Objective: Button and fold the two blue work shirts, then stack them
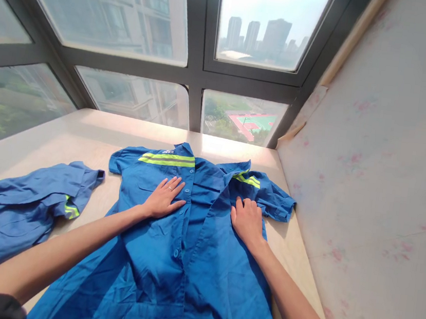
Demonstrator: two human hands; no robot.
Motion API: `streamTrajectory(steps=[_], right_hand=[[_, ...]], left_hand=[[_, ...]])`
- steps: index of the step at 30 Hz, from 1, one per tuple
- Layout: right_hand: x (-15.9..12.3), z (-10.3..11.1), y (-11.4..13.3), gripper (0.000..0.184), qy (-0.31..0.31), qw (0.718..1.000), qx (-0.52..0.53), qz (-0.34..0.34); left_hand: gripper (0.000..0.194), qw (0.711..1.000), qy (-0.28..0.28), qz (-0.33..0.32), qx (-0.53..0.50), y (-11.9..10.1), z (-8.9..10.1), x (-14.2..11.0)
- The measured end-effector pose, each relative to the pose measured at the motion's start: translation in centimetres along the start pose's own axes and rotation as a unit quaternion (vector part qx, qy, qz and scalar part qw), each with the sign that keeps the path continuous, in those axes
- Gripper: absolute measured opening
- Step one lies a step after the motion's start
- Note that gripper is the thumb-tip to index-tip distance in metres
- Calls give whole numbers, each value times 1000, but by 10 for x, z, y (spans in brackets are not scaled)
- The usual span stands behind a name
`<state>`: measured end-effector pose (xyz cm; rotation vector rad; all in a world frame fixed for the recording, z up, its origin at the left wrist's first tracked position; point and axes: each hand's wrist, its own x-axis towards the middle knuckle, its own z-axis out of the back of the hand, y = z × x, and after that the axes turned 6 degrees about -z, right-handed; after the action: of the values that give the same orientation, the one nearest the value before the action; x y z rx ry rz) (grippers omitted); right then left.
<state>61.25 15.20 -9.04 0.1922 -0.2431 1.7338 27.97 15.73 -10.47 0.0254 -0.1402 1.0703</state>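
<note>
Our left hand (165, 197) lies flat, fingers spread, on a blue cloth short-sleeved shirt with yellow-green stripes (205, 251), under both palms; our right hand (247, 218) is curled, can't tell if it's pinching. Probably light, floppy; we'd grab the shoulders (130, 157) beyond our fingers.

Toward the near edge of the ledge (68, 139), itself out of view, the frame cuts off your buttoned blue garment (205, 226); toward the near left corner, the second garment (25, 203). Lettering (168, 151) above the chest stripe (166, 159) is illegibly small. You cannot tell whether your right hand (247, 219) grips or rests.
</note>
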Motion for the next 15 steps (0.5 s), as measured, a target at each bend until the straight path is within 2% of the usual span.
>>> streamTrajectory(steps=[10,13,15], right_hand=[[12,11,-16,36,51,998,27,36],[28,19,-22,27,93,993,74,3],[43,28,-24,27,100,986,119,-52]], left_hand=[[75,1000,26,-3,-1,0,3,0],[75,1000,22,-15,2,1,1,0],[75,1000,15,-20,4,2,-1,-1]])
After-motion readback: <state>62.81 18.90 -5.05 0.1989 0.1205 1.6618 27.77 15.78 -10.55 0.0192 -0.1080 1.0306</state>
